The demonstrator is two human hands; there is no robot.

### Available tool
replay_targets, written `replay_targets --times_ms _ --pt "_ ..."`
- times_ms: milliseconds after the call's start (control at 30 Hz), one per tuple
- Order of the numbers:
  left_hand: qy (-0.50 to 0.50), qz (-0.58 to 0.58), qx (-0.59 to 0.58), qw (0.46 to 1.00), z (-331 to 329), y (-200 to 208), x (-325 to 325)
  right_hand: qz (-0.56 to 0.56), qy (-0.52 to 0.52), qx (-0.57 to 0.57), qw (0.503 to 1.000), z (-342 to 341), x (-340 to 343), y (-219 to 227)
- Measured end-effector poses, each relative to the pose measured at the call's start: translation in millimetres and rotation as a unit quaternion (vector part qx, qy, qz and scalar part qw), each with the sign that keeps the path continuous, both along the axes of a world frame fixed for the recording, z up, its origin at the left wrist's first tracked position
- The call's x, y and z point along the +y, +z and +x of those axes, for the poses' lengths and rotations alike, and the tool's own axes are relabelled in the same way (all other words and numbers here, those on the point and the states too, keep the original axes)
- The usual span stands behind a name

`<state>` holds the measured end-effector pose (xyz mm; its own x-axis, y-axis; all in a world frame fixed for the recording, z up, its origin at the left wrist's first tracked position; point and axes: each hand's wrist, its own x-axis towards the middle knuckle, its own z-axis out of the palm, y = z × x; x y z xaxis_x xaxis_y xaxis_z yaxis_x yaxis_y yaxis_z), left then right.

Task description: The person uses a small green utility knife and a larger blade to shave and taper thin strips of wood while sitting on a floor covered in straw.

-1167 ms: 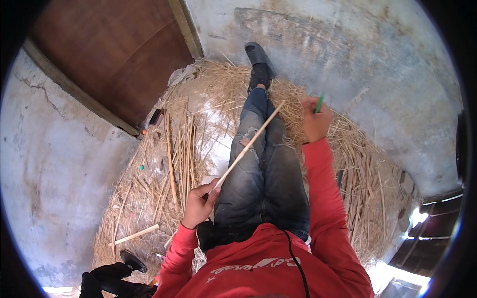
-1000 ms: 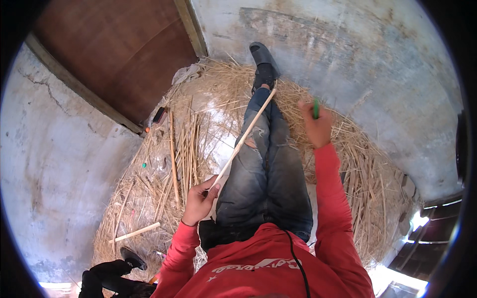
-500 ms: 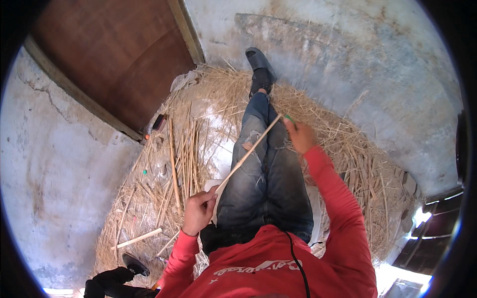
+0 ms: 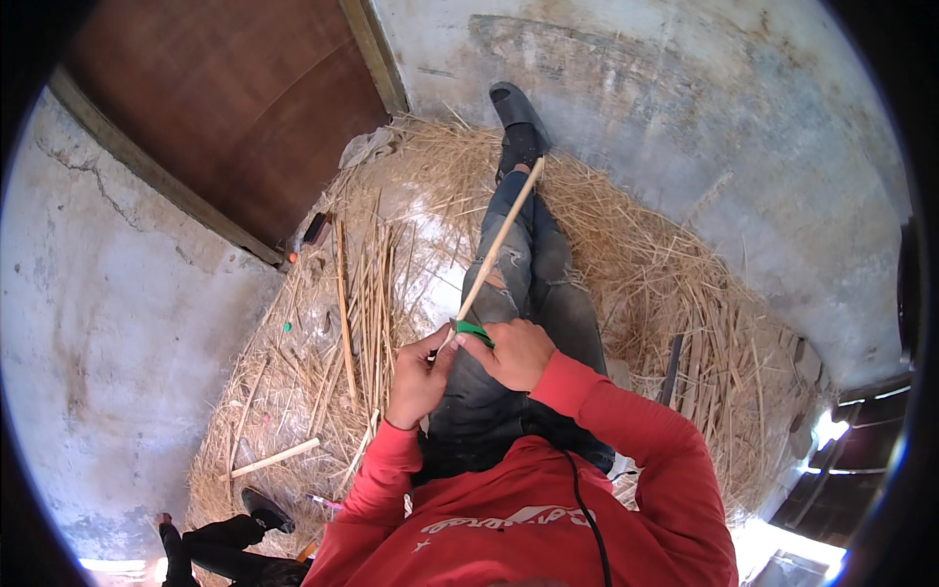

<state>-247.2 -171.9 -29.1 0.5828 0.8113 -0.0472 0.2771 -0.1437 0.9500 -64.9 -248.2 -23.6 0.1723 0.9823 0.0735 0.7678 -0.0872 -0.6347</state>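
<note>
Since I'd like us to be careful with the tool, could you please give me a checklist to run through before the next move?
1. Left hand holding the stick at its near end: ok.
2. Right hand gripping the green tool: ok.
3. Left fingertips well clear of the green tool: not ok, they are right beside it.
4. Cutting edge facing away from the fingers: cannot tell, too small to see.
5. Stick held off the jeans: cannot tell, it crosses above them in this view.
6. Other person's shoe away from the stick: ok, at lower left.
</note>
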Motion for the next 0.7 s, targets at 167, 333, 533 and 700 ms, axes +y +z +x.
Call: replay_targets --times_ms 167,333,533,700 --pt "0.013 0.111 0.029 0.993 -9 -24 -7 -0.044 -0.046 -0.047 0.997 17 9 -12" --pt "0.014 0.124 0.072 0.99 -8 -22 -12 0.004 -0.056 -0.129 0.99 42 17 -27" --pt "0.016 0.132 0.048 0.99 -9 -10 2 0.042 -0.081 -0.171 0.981 46 40 -34" --pt "0.015 0.013 -0.009 1.0 -14 -3 8 0.13 -0.102 -0.065 0.984 31 51 -46"
